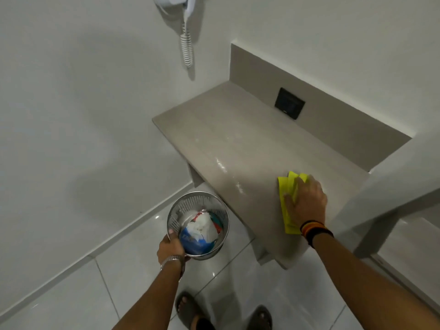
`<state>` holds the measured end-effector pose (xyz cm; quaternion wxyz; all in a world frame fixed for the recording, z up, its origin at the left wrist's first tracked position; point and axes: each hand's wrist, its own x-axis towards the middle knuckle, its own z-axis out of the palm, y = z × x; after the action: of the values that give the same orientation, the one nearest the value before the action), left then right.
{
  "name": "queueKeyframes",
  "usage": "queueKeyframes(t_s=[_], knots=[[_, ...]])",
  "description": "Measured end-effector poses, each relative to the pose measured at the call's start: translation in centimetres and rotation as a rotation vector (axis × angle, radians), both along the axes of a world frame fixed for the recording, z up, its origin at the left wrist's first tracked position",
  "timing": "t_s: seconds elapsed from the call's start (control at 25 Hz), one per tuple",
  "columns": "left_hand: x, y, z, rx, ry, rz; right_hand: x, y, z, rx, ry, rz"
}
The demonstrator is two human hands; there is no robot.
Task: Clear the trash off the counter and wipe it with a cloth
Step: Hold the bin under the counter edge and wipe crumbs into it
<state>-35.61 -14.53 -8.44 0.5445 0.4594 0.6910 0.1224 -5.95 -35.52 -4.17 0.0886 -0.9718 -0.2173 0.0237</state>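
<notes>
Here the right hand (306, 203) lies flat, fingers spread, on the yellow cloth (288, 206); the left hand (172, 246) grips the trash-filled bin (198, 225).

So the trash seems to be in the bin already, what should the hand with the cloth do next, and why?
Probably sweep the yellow cloth leftward along the counter. The right hand presses it flat near the right end, and shiny wet streaks lie to its left. The left hand holds the bin by its rim, below the counter edge.

hands (306, 203): 2 | cloth (287, 186): 1 | bin (215, 210): 1 | sandals (188, 308): 2
</notes>
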Motion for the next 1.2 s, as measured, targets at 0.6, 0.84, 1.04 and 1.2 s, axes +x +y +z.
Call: queueKeyframes(t_s=[0.6,0.84,1.04,1.2], knots=[[0.8,1.2,-2.1,-0.036,0.154,0.033,-6.4,9.0,-4.6,0.110,0.167,-0.283],[4.0,9.1,-3.2,-0.029,0.100,-0.052,-4.3,21.5,-5.1,0.184,0.117,-0.225],[5.7,15.9,-4.4,-0.027,0.055,-0.108,1.7,30.4,-5.1,0.187,0.107,-0.389],[6.4,19.8,-5.4,-0.036,0.027,-0.111,6.4,35.0,-5.2,0.205,0.068,-0.330]])
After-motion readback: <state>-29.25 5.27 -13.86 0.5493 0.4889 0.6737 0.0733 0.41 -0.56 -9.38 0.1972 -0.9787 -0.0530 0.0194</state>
